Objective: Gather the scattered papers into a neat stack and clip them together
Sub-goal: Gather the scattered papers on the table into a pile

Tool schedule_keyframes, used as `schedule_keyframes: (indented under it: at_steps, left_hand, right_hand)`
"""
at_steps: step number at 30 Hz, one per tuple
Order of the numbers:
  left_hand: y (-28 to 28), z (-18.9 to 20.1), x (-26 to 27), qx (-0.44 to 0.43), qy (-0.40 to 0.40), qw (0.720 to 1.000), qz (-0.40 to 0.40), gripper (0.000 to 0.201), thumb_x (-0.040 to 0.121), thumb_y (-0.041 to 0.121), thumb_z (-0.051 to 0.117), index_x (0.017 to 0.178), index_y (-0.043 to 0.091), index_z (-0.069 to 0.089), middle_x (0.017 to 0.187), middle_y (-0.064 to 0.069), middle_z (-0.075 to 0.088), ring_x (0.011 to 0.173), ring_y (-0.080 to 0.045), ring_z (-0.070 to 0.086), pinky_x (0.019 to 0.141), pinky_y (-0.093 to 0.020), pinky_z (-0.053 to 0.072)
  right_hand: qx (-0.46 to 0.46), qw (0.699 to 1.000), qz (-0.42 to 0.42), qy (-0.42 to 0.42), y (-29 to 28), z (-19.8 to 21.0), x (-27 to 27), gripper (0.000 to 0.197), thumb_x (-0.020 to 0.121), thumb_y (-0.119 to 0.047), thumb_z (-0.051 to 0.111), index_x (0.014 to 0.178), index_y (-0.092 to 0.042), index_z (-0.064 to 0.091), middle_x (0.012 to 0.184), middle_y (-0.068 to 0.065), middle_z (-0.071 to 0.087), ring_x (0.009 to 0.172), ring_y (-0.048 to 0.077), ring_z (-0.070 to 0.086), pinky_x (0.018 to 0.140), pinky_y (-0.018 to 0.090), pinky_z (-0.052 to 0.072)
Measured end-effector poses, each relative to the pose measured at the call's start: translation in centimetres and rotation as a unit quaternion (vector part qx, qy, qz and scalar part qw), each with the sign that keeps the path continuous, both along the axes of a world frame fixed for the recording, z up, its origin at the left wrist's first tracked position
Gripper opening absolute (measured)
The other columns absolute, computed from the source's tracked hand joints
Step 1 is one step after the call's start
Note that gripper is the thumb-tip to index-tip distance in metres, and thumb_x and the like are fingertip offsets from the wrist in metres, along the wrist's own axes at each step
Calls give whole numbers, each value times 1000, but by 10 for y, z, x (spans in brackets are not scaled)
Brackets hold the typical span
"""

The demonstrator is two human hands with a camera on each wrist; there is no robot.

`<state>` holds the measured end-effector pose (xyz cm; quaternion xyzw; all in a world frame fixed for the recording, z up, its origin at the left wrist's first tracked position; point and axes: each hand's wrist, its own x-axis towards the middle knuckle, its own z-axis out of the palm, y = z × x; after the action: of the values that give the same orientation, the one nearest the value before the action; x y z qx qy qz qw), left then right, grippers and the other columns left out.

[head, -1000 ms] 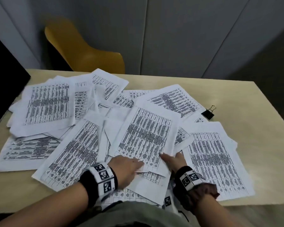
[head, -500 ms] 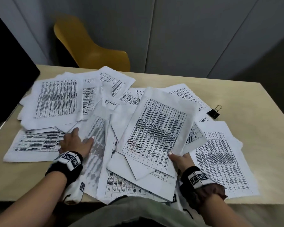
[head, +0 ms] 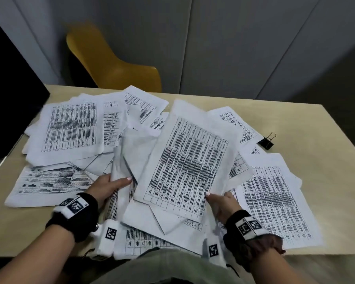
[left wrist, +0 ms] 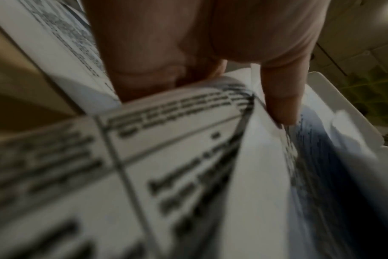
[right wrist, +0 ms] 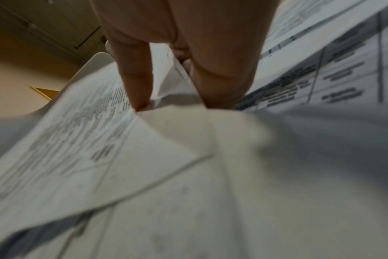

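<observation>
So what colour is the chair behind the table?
Mustard yellow chair; it shows best in the head view.

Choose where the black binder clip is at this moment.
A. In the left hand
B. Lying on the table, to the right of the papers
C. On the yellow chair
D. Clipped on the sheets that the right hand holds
B: the binder clip lies untouched on the bare table beside the papers, away from both hands.

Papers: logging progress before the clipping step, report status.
Left hand grips a curled sheet; right hand holds a gathered bundle. Other papers still scattered on table. Binder clip untouched, far right. Nothing blocking.
</observation>
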<state>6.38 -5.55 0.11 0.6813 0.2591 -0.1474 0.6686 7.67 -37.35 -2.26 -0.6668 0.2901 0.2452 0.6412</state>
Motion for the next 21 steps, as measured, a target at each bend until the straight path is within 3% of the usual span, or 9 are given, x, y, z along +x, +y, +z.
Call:
schedule_keyframes:
  at_steps: [2,4,6,8,10,12,14,17,21]
  left_hand:
    - [-3,2,1,-4,-27,1000,-7,43,57,21,74,98,10,64,92,-13,75,89,-33,68,90,-46,51]
    - [-9,2,0,28,-47,998,-23,46,55,25,78,97,14,63,87,-1,76,91,-29,69,89,-43,51]
    - [-14,-1,1,10,-47,999,-6,35,73,33,74,100,12,65,90,-1,76,99,-30,67,90,-43,50]
    - [-12,-6,3,-93,-8,995,27,48,80,50,62,111,14,67,106,-7,73,106,-29,65,98,-47,44]
    - [-6,-8,5,-153,24,986,58,68,67,64,62,119,19,63,119,-8,67,113,-26,62,105,-46,38]
    - [-4,-14,6,-102,16,993,54,79,50,69,73,113,23,63,118,-2,68,110,-21,61,104,-43,37]
    - [-8,-16,4,-27,-24,999,29,66,43,46,88,100,22,65,104,4,71,104,-19,63,99,-37,39]
    - [-18,-16,2,71,-46,996,34,52,59,9,81,107,13,61,108,-10,66,110,-29,59,97,-34,37]
    - [-14,-21,3,193,-54,976,82,38,82,1,65,119,-5,56,112,-18,62,104,-32,57,90,-31,38]
  right_hand:
    - [13,1000,10,-1,3,5,-1,34,66,-17,81,66,-2,52,38,2,49,31,13,43,38,16,37]
    - [2,999,46,-4,10,9,-5,28,78,-6,70,62,-4,48,30,-4,41,23,8,33,32,11,26]
    - [-12,997,77,-4,19,10,-8,20,79,-9,69,75,-2,51,34,-5,46,26,6,37,32,13,30]
    - [-24,996,85,-10,25,9,-9,29,77,-12,71,95,2,52,46,-3,52,35,7,44,36,15,35]
    - [-47,995,88,-18,28,11,-10,38,76,-14,71,104,1,51,62,3,52,50,12,47,40,18,38]
    - [-75,992,96,-33,30,16,-11,31,78,-11,70,100,-5,48,72,4,52,61,15,49,46,21,39]
    - [-75,989,121,-44,32,22,-10,31,78,-9,69,99,-10,46,79,5,55,67,16,53,50,22,43]
    - [-86,971,203,-92,32,33,-4,25,79,-14,70,95,-10,52,77,4,61,62,16,58,51,22,51]
    - [-162,965,122,-169,-7,33,7,30,83,-11,64,111,-10,56,91,7,64,86,26,62,89,47,52]
